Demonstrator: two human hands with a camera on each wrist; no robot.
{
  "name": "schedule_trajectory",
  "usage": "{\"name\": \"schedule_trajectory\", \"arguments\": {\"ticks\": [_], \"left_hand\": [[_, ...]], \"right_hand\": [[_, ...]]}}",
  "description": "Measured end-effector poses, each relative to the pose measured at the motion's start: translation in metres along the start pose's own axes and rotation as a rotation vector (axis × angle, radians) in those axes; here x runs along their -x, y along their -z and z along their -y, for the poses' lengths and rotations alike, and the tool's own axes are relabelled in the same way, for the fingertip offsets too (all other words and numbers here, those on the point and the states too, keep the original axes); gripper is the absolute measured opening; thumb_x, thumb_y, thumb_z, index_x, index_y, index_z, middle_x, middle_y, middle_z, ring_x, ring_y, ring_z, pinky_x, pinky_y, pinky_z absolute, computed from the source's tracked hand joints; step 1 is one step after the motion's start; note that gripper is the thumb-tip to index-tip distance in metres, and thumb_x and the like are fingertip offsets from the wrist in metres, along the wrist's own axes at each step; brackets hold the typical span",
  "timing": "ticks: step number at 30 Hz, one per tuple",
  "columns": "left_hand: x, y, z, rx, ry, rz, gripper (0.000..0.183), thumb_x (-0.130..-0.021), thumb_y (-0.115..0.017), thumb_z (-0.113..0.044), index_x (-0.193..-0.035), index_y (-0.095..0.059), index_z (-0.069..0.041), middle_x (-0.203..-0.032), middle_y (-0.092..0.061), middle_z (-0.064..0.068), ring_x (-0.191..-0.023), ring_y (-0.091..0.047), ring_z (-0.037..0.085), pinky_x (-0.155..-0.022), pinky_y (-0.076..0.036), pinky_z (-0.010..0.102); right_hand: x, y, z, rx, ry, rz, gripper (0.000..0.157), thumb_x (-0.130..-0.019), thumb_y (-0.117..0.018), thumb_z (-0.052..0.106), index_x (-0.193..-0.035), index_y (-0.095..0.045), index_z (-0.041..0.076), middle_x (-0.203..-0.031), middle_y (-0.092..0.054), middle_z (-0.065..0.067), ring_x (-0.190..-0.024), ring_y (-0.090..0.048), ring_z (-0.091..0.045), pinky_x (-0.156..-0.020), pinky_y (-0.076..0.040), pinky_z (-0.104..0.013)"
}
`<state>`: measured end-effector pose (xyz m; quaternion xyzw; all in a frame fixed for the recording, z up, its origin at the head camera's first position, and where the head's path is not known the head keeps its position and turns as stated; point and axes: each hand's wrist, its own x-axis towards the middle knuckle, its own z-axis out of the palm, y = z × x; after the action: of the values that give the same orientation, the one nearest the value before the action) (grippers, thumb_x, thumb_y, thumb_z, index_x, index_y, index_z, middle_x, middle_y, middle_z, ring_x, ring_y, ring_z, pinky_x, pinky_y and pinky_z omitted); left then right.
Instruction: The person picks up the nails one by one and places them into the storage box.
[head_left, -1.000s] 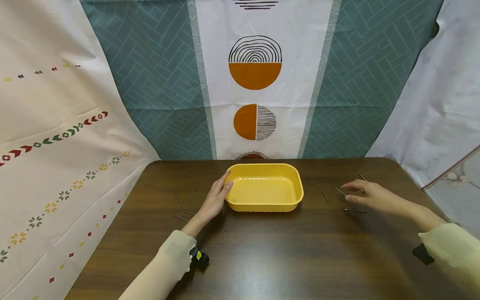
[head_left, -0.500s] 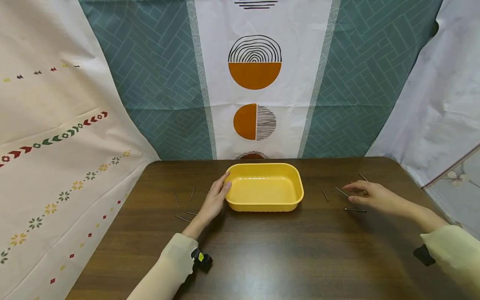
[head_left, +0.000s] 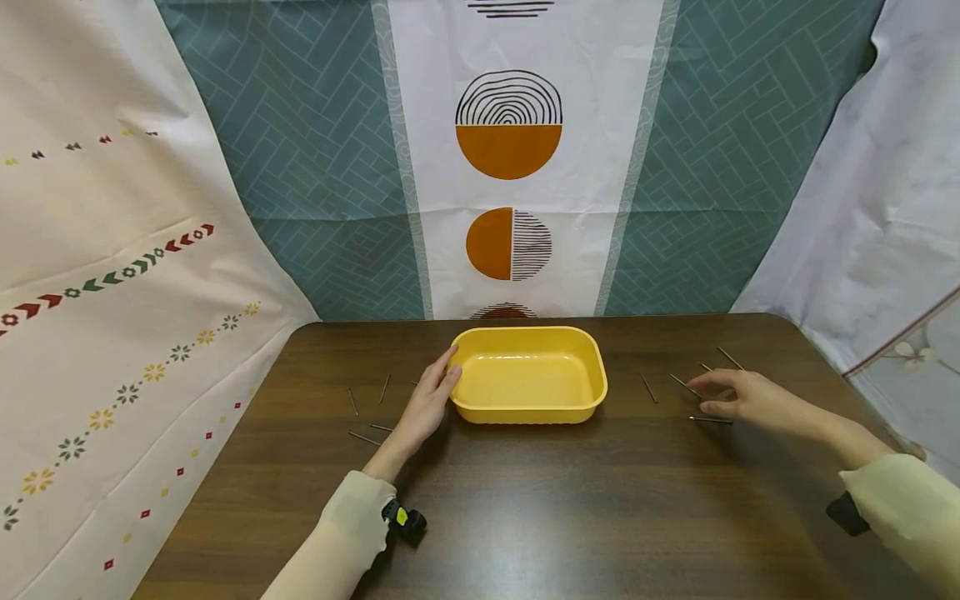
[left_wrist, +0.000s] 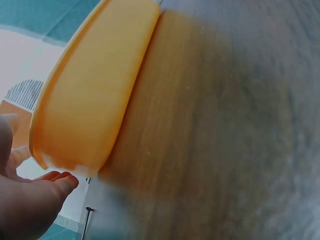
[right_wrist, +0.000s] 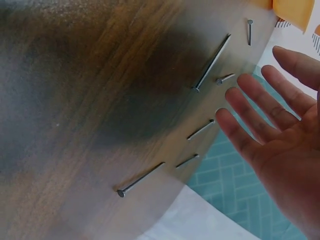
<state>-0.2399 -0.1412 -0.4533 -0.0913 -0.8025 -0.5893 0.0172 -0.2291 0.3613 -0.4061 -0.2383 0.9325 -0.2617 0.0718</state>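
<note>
In the head view, my left hand (head_left: 429,402) touches the left end of a yellow rectangular plastic tray (head_left: 525,415), thumb and fingers fairly straight against its side. The left wrist view shows that hand's thumb and fingers by the end of the tray (left_wrist: 90,95). My right hand (head_left: 750,402) hovers over loose metal nails on the right, palm down, holding nothing. One nail (head_left: 682,384) reaches up to its fingertips, and another nail (head_left: 711,420) lies just nearer. In the right wrist view the fingers (right_wrist: 255,107) are spread and relaxed, close beside several nails (right_wrist: 212,62).
Left of the tray lie several more nails (head_left: 365,437), some near the left forearm. A single nail (head_left: 649,389) lies between the tray and the right hand. The dark wooden table (head_left: 540,508) ends at a patterned cloth (head_left: 510,250) behind.
My right hand has shifted slightly right and nearer, uncovering more of the nails by its fingertips. The left hand stays at the tray, and the tray has not visibly moved.
</note>
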Motion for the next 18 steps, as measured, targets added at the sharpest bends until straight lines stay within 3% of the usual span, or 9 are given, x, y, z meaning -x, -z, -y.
{"name": "schedule_trajectory", "arguments": {"ticks": [12, 18], "left_hand": [[-0.001, 0.001, -0.002, 0.025, 0.024, 0.01, 0.055, -0.112, -0.049, -0.028, -0.162, -0.036, -0.009, -0.161, -0.033, 0.023, -0.149, -0.032, 0.041, -0.123, -0.024, 0.059], [0.009, -0.001, -0.029, 0.028, 0.051, 0.031, 0.052, -0.113, -0.044, -0.021, -0.161, -0.034, -0.003, -0.16, -0.031, 0.029, -0.149, -0.031, 0.046, -0.123, -0.023, 0.061]], "right_hand": [[-0.001, -0.007, -0.007, -0.009, 0.041, 0.021, 0.04, -0.095, -0.076, 0.014, -0.128, -0.066, -0.005, -0.118, -0.073, -0.011, -0.104, -0.069, -0.028, -0.083, -0.058, -0.035], [0.001, -0.008, -0.012, -0.036, 0.026, 0.05, 0.045, -0.092, -0.079, 0.014, -0.13, -0.065, -0.006, -0.118, -0.073, -0.013, -0.105, -0.069, -0.026, -0.083, -0.058, -0.036]]}}
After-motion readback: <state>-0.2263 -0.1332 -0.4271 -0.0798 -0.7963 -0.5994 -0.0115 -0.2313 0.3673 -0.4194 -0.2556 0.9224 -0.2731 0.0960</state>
